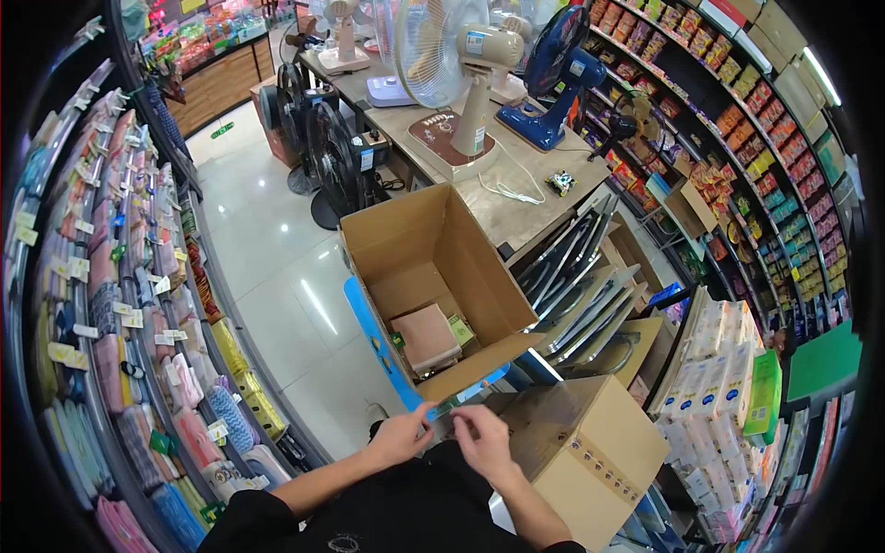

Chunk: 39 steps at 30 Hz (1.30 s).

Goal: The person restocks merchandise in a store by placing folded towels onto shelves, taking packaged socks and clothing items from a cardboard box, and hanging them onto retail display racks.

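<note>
My left hand [404, 435] is at the near corner of an open cardboard box [387, 221], its thumb and finger pinched together. What they pinch, if anything, is too small to make out. Close beside it on the right, my right hand [483, 439] has its fingers curled in and closed, their tips partly hidden. Inside the box lie a folded pink towel [426, 338] and a small green packet [459, 328]. One flap [475, 367] folds outward on the near side. Under the box shows a bright blue surface [367, 329].
A closed carton [590, 461] stands to my right, by stacked tissue packs [714, 396]. Leaning folded panels [590, 304] fill the space behind it. Fans [475, 92] stand on a table [516, 184] ahead. Towel shelves [138, 304] line the left, snack shelves [737, 120] the right.
</note>
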{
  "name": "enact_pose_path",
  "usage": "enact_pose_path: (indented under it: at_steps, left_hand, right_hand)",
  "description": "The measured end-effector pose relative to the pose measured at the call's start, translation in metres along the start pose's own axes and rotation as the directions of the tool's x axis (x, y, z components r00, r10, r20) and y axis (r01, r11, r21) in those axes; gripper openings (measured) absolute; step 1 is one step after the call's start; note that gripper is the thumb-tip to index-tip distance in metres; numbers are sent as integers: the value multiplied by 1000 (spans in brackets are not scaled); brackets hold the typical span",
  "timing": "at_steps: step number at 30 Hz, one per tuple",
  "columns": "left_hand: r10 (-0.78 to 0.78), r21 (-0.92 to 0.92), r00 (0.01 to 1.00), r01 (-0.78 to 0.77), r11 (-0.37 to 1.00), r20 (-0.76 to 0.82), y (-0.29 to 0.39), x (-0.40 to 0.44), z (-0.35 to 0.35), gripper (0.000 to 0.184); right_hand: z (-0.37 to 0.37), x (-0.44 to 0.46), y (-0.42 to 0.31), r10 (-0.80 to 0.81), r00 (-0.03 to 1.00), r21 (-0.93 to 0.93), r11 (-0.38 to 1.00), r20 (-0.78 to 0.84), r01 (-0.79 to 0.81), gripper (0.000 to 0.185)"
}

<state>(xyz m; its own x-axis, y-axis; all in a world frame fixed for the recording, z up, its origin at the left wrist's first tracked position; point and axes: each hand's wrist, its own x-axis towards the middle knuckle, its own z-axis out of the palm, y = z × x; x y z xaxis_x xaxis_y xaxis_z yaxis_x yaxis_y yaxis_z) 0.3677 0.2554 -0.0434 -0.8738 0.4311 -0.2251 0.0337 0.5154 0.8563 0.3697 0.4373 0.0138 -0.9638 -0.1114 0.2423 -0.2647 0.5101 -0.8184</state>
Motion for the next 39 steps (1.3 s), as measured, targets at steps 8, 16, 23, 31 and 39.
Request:
enact_pose_path:
  at_steps: [8, 16, 23, 31, 39]
  left_hand:
    - [42, -67, 997, -37, 997, 70, -16, 12, -10, 40]
    - [-36, -51, 999, 37, 998, 7, -25, 27, -23, 29]
    - [-393, -205, 919, 390, 898, 29, -12, 24, -34, 37]
    - [-603, -189, 797, 596, 781, 20, -42, 32, -36, 40]
    - [-635, -17, 771, 636, 771, 48, -45, 51, -55, 41]
  right_hand:
    - [17, 159, 33, 105, 990, -67, 993, 96, -99, 29]
    - [166, 243, 303, 614, 700, -514, 759, 365, -399, 61]
    - [214, 191, 383, 859, 458, -646, 486, 229, -588, 95]
    - [207, 172, 419, 900, 329, -527, 434, 285, -731, 89]
    - [211, 161, 439, 848, 381, -337, 504, 369, -795, 65]
